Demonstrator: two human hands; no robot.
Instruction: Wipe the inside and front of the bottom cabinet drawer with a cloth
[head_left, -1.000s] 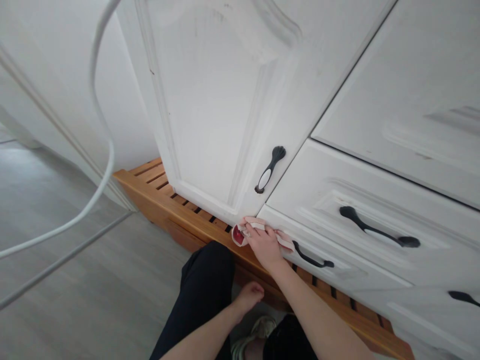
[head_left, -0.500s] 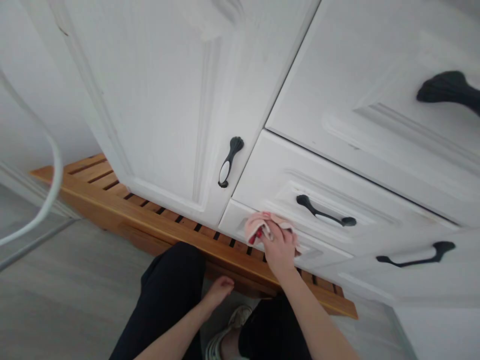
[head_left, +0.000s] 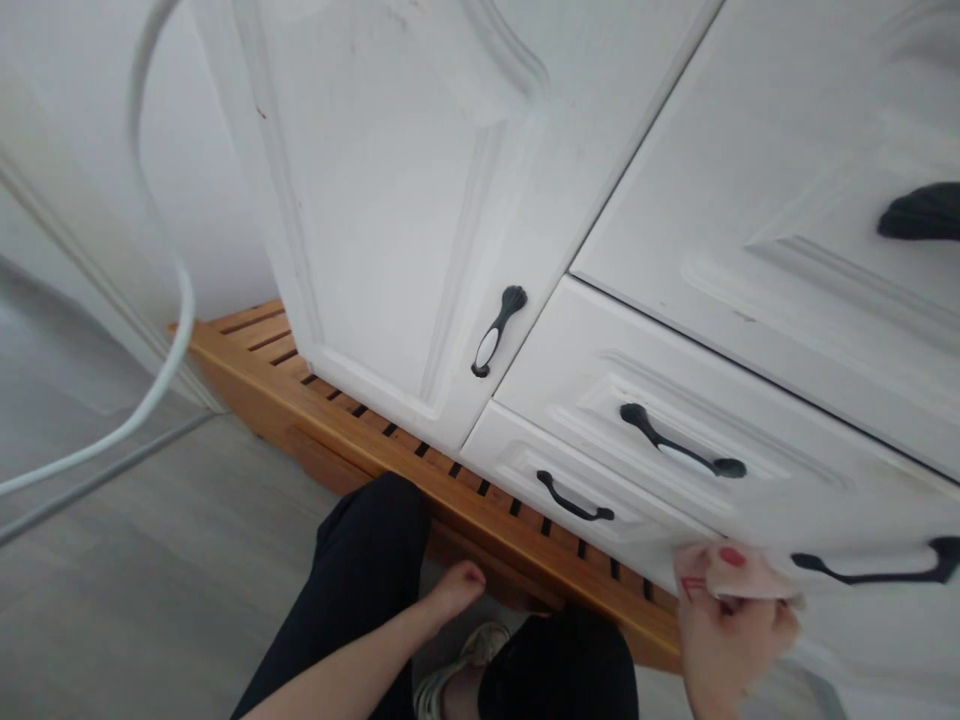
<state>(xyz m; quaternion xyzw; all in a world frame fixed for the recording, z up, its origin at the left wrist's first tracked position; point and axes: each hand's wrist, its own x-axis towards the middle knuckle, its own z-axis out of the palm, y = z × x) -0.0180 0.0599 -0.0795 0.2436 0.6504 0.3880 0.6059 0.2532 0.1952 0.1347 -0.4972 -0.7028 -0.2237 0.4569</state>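
Observation:
My right hand [head_left: 731,640] is closed on a pink cloth [head_left: 739,572] with red marks. The cloth lies against the white cabinet front, to the right of the bottom drawer's black handle [head_left: 574,500] and just below the far-right handle [head_left: 874,568]. Motion smears this hand a little. My left hand [head_left: 457,592] hangs between my knees with its fingers curled in, and I see nothing in it. Above it runs the wooden slatted bench [head_left: 367,442] on which the cabinet stands.
A white cabinet door [head_left: 375,220] with a black-and-white handle [head_left: 495,335] fills the upper left. More drawers with black handles stand to the right. A white cable [head_left: 184,300] curves down the left side, over the grey floor [head_left: 187,570]. My knees are close to the bench.
My right hand has carried the cloth rightward along the drawer fronts, uncovering the bottom drawer's handle. The view has shifted a little; my left hand stays between the knees.

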